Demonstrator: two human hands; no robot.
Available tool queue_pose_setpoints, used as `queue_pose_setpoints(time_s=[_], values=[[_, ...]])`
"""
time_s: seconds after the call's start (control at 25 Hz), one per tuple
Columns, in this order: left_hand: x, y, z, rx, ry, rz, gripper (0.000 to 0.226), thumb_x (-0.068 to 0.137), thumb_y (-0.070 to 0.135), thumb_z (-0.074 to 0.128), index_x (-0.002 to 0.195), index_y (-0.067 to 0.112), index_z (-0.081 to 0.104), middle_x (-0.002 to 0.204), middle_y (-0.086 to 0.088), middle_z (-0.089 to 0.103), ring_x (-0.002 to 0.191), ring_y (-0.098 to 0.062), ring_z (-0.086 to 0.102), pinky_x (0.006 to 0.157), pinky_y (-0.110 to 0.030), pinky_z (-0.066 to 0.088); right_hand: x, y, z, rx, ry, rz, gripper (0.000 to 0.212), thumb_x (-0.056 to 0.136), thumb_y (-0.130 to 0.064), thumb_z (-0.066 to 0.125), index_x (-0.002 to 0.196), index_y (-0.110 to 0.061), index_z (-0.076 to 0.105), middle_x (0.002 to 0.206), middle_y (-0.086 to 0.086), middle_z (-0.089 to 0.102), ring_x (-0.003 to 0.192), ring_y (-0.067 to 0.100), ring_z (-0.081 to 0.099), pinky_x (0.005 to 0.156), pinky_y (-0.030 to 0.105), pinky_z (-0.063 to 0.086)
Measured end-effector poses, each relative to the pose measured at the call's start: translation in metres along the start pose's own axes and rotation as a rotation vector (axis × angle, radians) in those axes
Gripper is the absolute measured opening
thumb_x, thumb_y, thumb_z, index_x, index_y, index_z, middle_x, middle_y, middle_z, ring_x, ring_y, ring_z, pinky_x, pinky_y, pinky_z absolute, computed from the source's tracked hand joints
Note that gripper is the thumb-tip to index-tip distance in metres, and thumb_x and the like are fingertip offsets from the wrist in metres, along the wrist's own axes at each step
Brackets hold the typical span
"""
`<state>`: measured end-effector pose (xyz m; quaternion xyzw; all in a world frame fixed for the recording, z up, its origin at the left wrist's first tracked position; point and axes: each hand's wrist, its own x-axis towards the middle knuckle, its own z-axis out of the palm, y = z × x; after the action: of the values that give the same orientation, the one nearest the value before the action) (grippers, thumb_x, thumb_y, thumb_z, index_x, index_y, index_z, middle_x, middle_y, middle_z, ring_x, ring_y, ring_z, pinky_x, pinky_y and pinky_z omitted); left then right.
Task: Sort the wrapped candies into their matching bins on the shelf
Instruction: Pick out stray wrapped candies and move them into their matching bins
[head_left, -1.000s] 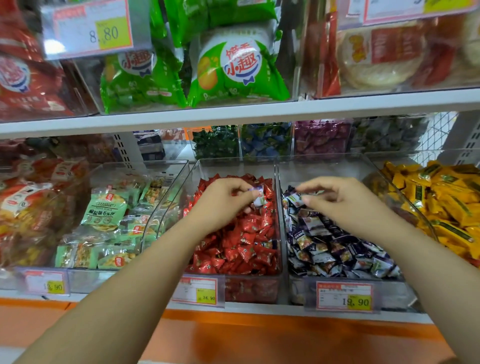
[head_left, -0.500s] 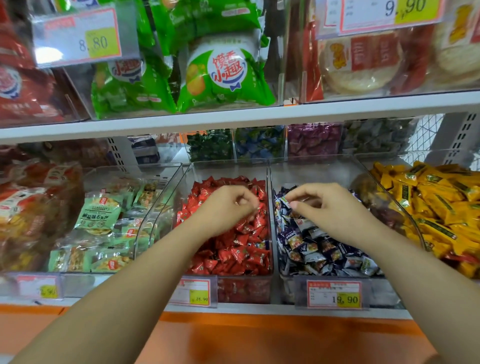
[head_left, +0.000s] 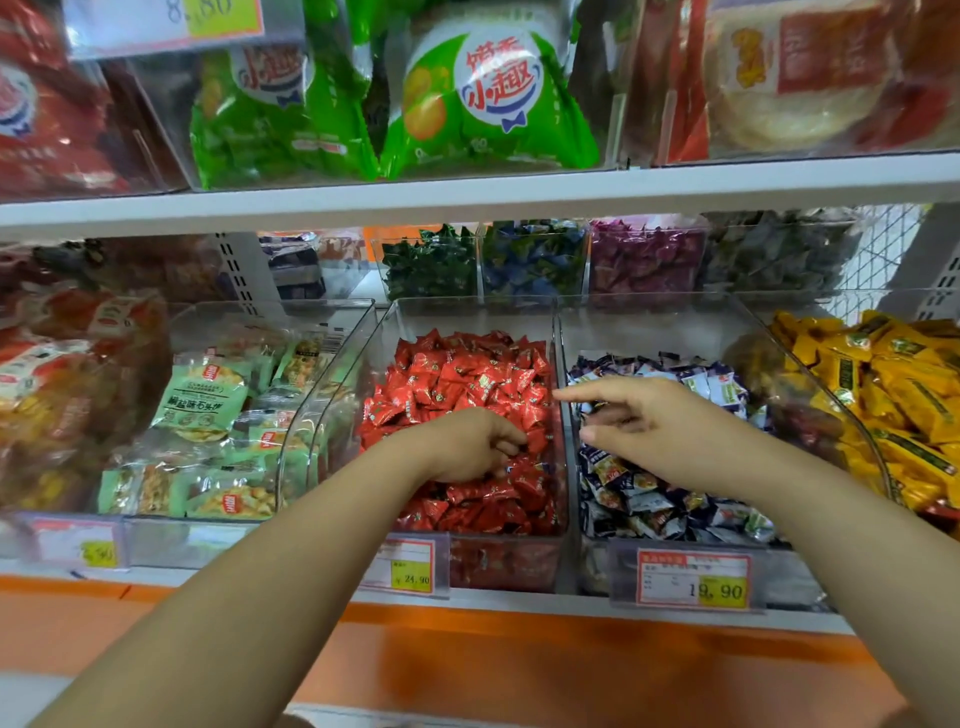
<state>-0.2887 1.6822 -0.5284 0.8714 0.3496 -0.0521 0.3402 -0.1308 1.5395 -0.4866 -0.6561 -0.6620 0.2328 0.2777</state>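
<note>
Seemingly well along: both hands work at the two middle bins on the shelf.

The left hand is down in the red bin, its fingers curled into the red candies; whether they grip one cannot be told. The right hand hovers over the neighbouring bin of purple-and-white candies, index finger stretched toward the divider and the others loosely bent, with nothing visible in its hold. On the surface each pile looks to be one colour, as do the yellow candies to the right. So most of the sorting appears done, and what likely remains is checking for strays buried below.
</note>
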Motion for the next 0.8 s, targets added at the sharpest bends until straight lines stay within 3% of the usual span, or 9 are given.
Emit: queue_pose_setpoints(time_s=[0.16, 0.28, 0.4, 0.64, 0.8], values=[[0.006, 0.003, 0.002, 0.052, -0.013, 0.0, 0.038, 0.09, 0.001, 0.052, 0.125, 0.013, 0.053, 0.109, -0.004, 0.061, 0.099, -0.021, 0.059, 0.092, -0.032, 0.047, 0.0, 0.0, 0.0, -0.003, -0.016, 0.0, 0.04, 0.091, -0.029, 0.056, 0.105, -0.065, 0.043, 0.125, -0.021, 0.051, 0.1, 0.005, 0.062, 0.09, 0.036, 0.053], [0.006, 0.007, 0.003, 0.103, -0.028, 0.013, 0.03, 0.088, 0.005, 0.057, 0.116, 0.016, 0.057, 0.097, 0.001, 0.061, 0.088, -0.015, 0.057, 0.084, -0.03, 0.047, 0.001, 0.001, 0.0, -0.001, -0.015, 0.006, 0.041, 0.09, -0.033, 0.057, 0.103, -0.069, 0.043, 0.122, -0.016, 0.057, 0.1, 0.03, 0.064, 0.085, 0.044, 0.054], [0.004, 0.009, 0.006, 0.12, -0.08, 0.033, 0.032, 0.085, 0.009, 0.064, 0.116, 0.015, 0.058, 0.089, 0.003, 0.059, 0.079, -0.012, 0.053, 0.073, -0.023, 0.043, 0.001, 0.003, 0.0, 0.007, -0.024, 0.006, 0.042, 0.089, -0.034, 0.057, 0.1, -0.072, 0.043, 0.118, -0.015, 0.061, 0.101, 0.04, 0.061, 0.084, 0.048, 0.054], [-0.002, 0.01, 0.01, 0.047, -0.073, 0.057, 0.03, 0.083, 0.012, 0.067, 0.109, 0.023, 0.056, 0.082, 0.008, 0.051, 0.069, -0.009, 0.049, 0.059, -0.02, 0.039, 0.0, 0.002, 0.0, 0.005, -0.028, 0.032, 0.04, 0.089, -0.036, 0.058, 0.104, -0.07, 0.044, 0.111, -0.018, 0.062, 0.1, 0.037, 0.062, 0.084, 0.046, 0.054], [-0.009, 0.009, 0.007, 0.019, 0.014, 0.128, 0.024, 0.084, 0.013, 0.064, 0.102, 0.025, 0.057, 0.1, 0.007, 0.057, 0.093, -0.017, 0.057, 0.08, -0.028, 0.045, 0.001, 0.0, -0.001, -0.015, -0.031, 0.019, 0.041, 0.089, -0.034, 0.058, 0.108, -0.068, 0.043, 0.118, -0.016, 0.06, 0.099, 0.029, 0.064, 0.086, 0.042, 0.054]])
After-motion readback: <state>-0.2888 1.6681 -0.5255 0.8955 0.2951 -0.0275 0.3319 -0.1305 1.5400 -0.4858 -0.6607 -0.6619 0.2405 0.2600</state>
